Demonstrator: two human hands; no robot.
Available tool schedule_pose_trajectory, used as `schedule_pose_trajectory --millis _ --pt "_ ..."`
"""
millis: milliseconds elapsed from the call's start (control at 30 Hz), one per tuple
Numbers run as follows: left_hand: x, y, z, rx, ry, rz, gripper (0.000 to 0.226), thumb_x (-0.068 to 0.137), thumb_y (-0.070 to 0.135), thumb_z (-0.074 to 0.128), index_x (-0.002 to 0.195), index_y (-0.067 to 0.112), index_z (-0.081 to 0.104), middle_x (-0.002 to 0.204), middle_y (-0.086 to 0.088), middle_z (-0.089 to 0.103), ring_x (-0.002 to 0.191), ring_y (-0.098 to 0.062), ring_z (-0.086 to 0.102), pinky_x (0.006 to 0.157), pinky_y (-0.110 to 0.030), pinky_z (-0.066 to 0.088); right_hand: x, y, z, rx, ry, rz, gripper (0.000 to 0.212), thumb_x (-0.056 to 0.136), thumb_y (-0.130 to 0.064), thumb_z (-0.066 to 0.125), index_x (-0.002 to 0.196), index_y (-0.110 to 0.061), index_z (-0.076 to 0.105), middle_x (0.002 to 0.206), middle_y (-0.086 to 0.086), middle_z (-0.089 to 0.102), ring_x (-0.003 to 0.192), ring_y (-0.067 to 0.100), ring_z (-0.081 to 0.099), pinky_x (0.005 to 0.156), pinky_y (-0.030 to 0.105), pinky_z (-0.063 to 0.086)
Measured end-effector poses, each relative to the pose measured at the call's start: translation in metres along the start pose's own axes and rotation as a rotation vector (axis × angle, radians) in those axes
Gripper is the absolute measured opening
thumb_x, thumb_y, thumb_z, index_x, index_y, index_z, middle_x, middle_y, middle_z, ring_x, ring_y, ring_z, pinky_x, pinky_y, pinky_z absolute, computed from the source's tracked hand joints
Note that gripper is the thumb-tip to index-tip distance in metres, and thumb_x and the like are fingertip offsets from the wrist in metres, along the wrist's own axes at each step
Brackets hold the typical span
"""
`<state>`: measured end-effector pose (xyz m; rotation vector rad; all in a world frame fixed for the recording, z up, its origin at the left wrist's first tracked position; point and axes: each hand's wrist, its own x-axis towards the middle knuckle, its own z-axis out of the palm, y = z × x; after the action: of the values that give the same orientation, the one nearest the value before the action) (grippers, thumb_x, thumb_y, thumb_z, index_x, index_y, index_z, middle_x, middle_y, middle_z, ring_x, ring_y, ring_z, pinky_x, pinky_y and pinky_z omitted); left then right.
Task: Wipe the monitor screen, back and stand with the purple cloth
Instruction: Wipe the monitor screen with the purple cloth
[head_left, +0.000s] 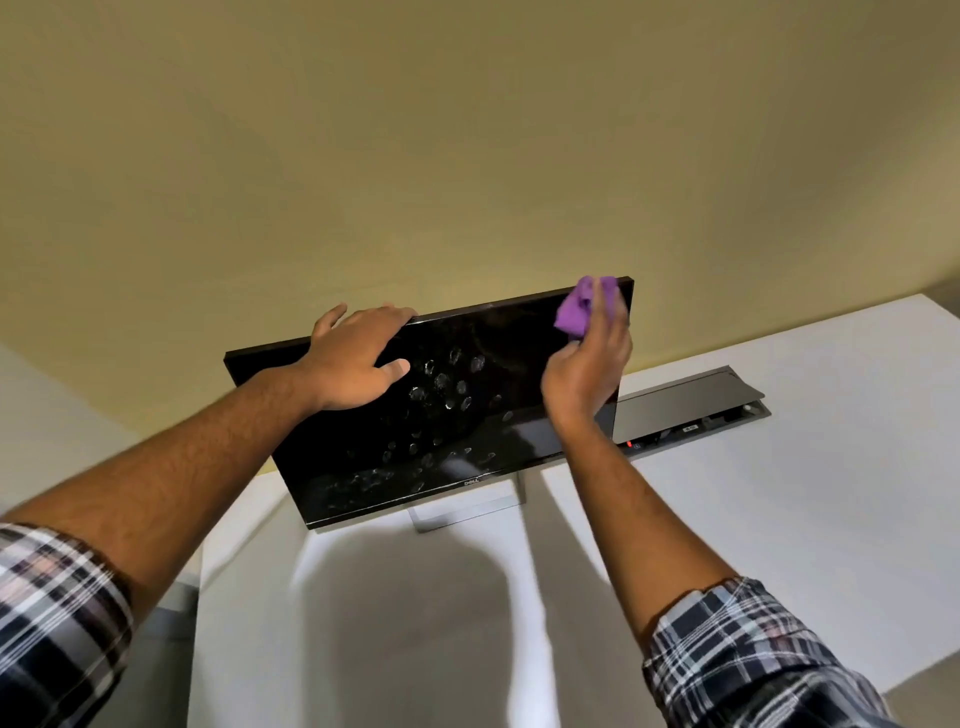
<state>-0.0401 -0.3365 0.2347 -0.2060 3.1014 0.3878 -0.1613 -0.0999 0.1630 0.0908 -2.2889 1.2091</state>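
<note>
A black monitor (441, 415) stands on a white desk, its dark screen covered with many whitish fingerprint smudges. Its silver stand (467, 512) shows below the bottom edge. My left hand (358, 358) grips the monitor's top edge, fingers over the back and thumb on the screen. My right hand (592, 358) presses a crumpled purple cloth (584, 306) against the screen's upper right corner, fingers curled round it. The monitor's back is hidden.
The white desk (779, 493) runs to the right and toward me. Behind the monitor on the right, a grey cable tray (691, 410) with its lid raised is set into the desk. A yellowish wall (467, 156) rises just behind.
</note>
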Motion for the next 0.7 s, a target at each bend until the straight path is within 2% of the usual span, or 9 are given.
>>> schedule_pose_trajectory --millis 100,200,267,367,433,467,533,600,700 --pt "0.004 -0.001 0.001 0.005 0.018 0.0 0.063 0.099 0.035 0.057 0.155 0.027 0.029 0.162 0.003 0.034 0.152 -0.012 0.022 0.123 -0.043 -0.004 -0.043 -0.03 0.01 -0.036 -0.153 -0.24 0.098 0.072 0.021 0.051 0.156 -0.029 0.047 0.166 -0.007 0.034 0.145 0.026 0.038 0.104 0.026 0.046" --pt "0.008 -0.005 0.004 0.03 0.044 0.006 0.065 0.096 0.038 0.057 0.154 0.027 0.03 0.161 0.002 0.036 0.151 -0.013 0.025 0.122 -0.043 0.0 -0.076 -0.044 0.017 -0.046 -0.357 -0.54 0.091 0.072 0.02 0.06 0.149 -0.029 0.057 0.163 -0.004 0.041 0.147 0.03 0.035 0.11 0.04 0.047" --pt "0.008 -0.007 0.006 0.035 0.042 0.02 0.065 0.096 0.039 0.057 0.154 0.027 0.031 0.16 0.003 0.037 0.151 -0.013 0.025 0.122 -0.043 0.001 -0.067 -0.038 0.018 0.003 -0.373 -0.597 0.085 0.072 0.019 0.063 0.144 -0.027 0.064 0.158 -0.001 0.05 0.145 0.032 0.038 0.11 0.048 0.046" --pt "0.005 -0.006 0.006 0.032 0.035 0.036 0.064 0.097 0.039 0.056 0.154 0.028 0.03 0.161 0.004 0.035 0.152 -0.011 0.021 0.123 -0.044 0.0 -0.041 -0.023 0.006 0.02 -0.252 -0.475 0.083 0.073 0.019 0.063 0.141 -0.027 0.066 0.153 -0.002 0.055 0.142 0.029 0.042 0.11 0.042 0.043" --pt "0.003 -0.005 0.005 0.01 0.033 0.037 0.063 0.098 0.038 0.057 0.154 0.029 0.03 0.161 0.004 0.034 0.153 -0.01 0.019 0.123 -0.044 -0.001 -0.023 -0.009 -0.001 0.049 -0.135 -0.249 0.09 0.071 0.025 0.058 0.144 -0.028 0.063 0.154 -0.005 0.051 0.141 0.025 0.041 0.109 0.032 0.044" --pt "0.003 -0.005 0.005 0.005 0.031 0.04 0.063 0.098 0.038 0.057 0.154 0.03 0.03 0.161 0.005 0.034 0.153 -0.01 0.018 0.123 -0.044 -0.001 -0.017 -0.004 -0.003 0.076 -0.071 -0.124 0.092 0.072 0.027 0.056 0.145 -0.028 0.061 0.154 -0.005 0.05 0.141 0.023 0.042 0.107 0.031 0.047" --pt "0.003 -0.005 0.006 0.006 0.024 0.041 0.063 0.098 0.039 0.056 0.154 0.03 0.029 0.161 0.005 0.034 0.153 -0.01 0.019 0.124 -0.045 -0.001 -0.013 -0.005 -0.001 0.132 0.056 0.051 0.088 0.076 0.028 0.058 0.146 -0.027 0.061 0.152 -0.001 0.05 0.139 0.023 0.045 0.106 0.037 0.053" --pt "0.002 -0.005 0.006 0.016 0.023 0.033 0.064 0.098 0.04 0.056 0.155 0.03 0.028 0.16 0.005 0.035 0.151 -0.012 0.024 0.124 -0.044 -0.001 -0.021 -0.02 0.005 0.174 0.131 0.078 0.083 0.081 0.026 0.058 0.145 -0.026 0.061 0.151 0.002 0.051 0.137 0.024 0.047 0.11 0.033 0.049" --pt "0.001 -0.004 0.005 0.019 0.027 0.015 0.066 0.096 0.039 0.058 0.155 0.029 0.028 0.159 0.006 0.038 0.147 -0.015 0.032 0.124 -0.044 0.001 -0.052 -0.053 0.014 0.136 0.014 -0.057 0.087 0.079 0.021 0.054 0.147 -0.033 0.058 0.157 -0.001 0.046 0.139 0.027 0.043 0.112 0.021 0.036"
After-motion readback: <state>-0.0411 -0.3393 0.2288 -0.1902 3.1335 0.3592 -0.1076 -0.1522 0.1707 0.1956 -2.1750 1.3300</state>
